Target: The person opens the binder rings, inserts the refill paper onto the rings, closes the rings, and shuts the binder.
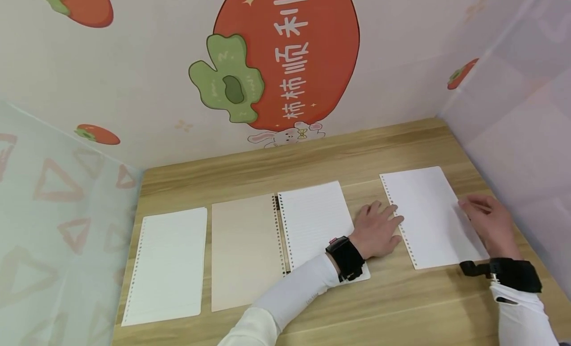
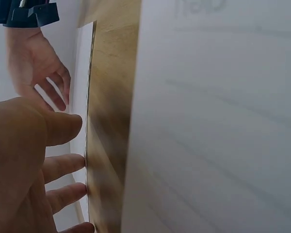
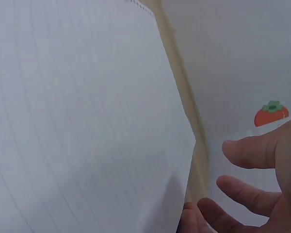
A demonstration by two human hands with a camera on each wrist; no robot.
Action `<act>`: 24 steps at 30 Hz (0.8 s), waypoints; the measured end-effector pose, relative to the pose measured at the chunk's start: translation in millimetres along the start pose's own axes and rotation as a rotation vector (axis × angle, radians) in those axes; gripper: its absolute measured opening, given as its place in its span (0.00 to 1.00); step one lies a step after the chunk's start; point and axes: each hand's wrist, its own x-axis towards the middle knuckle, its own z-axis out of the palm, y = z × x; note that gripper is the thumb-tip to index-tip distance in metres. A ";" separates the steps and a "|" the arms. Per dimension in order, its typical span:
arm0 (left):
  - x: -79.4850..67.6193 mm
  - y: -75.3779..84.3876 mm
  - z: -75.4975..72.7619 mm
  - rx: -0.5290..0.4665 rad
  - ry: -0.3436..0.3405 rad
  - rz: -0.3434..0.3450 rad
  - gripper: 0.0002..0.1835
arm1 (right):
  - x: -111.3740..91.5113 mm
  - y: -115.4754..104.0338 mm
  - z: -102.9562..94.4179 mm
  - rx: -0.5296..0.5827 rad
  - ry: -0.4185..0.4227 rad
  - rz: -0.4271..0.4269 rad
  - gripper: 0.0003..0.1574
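Observation:
A stack of white hole-punched loose-leaf paper (image 1: 424, 212) lies on the right part of the table, its holes along the left edge. My left hand (image 1: 376, 230) spreads its fingers at that holed edge, fingertips touching it. At the opposite edge is my right hand (image 1: 495, 229). In the right wrist view, the thumb and fingers of the right hand (image 3: 262, 179) stand apart, and one fingertip is partly hidden by the paper (image 3: 97, 107). Left of my hands lies an opened ring-binder notebook with a beige cover (image 1: 245, 252) and lined pages (image 1: 312, 217); my left wrist crosses the pages.
Another white punched sheet stack (image 1: 169, 266) lies at the far left of the wooden table (image 1: 334, 316). Walls with persimmon prints (image 1: 294, 53) enclose the table at the back and both sides. Both wrists carry black straps (image 1: 345, 258).

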 end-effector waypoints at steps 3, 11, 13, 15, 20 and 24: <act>0.1 -1.3 -0.8 -0.002 0.000 -0.012 0.28 | 6.6 1.3 -5.6 0.008 -0.056 -0.002 0.25; 2.3 -4.6 1.2 -0.003 0.011 -0.042 0.28 | 22.7 3.5 -17.0 -0.199 -0.226 0.017 0.50; 2.6 -5.5 2.4 -0.011 0.013 -0.044 0.28 | 24.7 3.3 -17.7 -0.235 -0.246 0.035 0.50; 2.5 -6.7 2.7 -0.024 0.012 -0.042 0.27 | 25.8 2.5 -18.6 -0.266 -0.261 0.024 0.48; 0.9 -12.8 -0.7 -0.114 0.045 -0.042 0.26 | 25.1 -1.6 -19.7 -0.293 -0.255 -0.001 0.46; -2.5 -21.2 -3.8 -0.244 0.077 -0.056 0.26 | 20.4 -2.3 -16.0 -0.264 -0.240 0.009 0.47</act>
